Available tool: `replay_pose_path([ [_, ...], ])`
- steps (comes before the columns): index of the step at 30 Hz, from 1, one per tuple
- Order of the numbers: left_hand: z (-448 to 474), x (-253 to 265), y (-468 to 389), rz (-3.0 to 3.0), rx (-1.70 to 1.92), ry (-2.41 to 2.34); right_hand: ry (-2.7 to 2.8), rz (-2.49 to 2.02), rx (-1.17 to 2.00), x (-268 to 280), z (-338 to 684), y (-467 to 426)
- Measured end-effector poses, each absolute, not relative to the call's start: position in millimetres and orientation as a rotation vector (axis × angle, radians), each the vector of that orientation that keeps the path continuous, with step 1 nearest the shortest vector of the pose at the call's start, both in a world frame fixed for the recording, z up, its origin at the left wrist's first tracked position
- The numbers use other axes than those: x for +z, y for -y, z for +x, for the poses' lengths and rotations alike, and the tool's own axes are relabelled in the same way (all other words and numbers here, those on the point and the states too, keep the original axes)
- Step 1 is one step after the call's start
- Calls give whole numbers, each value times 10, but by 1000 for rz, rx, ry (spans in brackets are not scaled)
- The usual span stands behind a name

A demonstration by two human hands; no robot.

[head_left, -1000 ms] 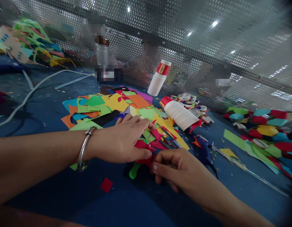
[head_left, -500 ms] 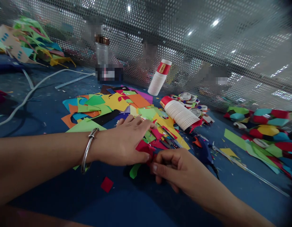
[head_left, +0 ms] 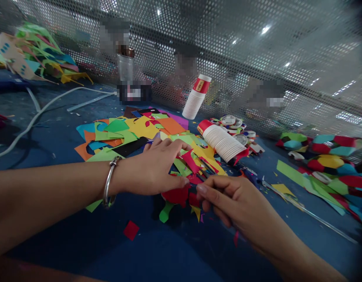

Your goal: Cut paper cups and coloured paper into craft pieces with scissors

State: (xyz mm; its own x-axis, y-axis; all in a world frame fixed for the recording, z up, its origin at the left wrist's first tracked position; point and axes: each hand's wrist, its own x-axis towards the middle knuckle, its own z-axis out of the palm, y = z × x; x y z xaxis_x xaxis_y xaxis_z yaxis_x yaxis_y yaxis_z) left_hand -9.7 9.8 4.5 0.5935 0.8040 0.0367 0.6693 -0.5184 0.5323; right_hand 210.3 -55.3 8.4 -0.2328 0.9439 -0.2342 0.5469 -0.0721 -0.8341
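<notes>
Cut paper [head_left: 142,127] lies loose under two busy hands

The paper is already in cut shapes, some with curved edges, heaped on the blue tabletop [head_left: 89,243]; the heap looks unsorted. A red piece [head_left: 175,196] lies just below the left hand [head_left: 160,168], with a green piece [head_left: 165,213] poking out beneath it. The left grip is spread, fingers over the heap. The right hand [head_left: 232,207] has its thumb and fingers curled beside a small dark red scrap [head_left: 194,199]; whether that grip pinches anything, I cannot tell. How much work is left cannot be judged from here.

A red square [head_left: 130,230] sits apart, nearer the wearer. Beyond the heap, one cup stack [head_left: 194,103] stands and another stack of cups [head_left: 223,141] lies on its side against the heap's right edge, crowding that side. Round rolls [head_left: 229,120] are piled behind it. Patchwork shapes [head_left: 329,160] are at the far right, a pale cable [head_left: 31,125] runs along the left, and a perforated screen [head_left: 227,27] closes off the back.
</notes>
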Motion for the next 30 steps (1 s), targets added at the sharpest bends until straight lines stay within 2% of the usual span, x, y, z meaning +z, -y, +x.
replay_pose_path([
  [4, -25, -8, -75, 2362, 356, -1207, 1786, -1648, 1104, 73, 2149, 533],
  [21, -29, 56, -147, 2321, 367, -1151, 1863, -1631, 1050, 101, 2144, 535],
  [30, -96, 164, -67, 2395, 150, -1105, 1900, -1624, 975, 107, 2138, 545],
])
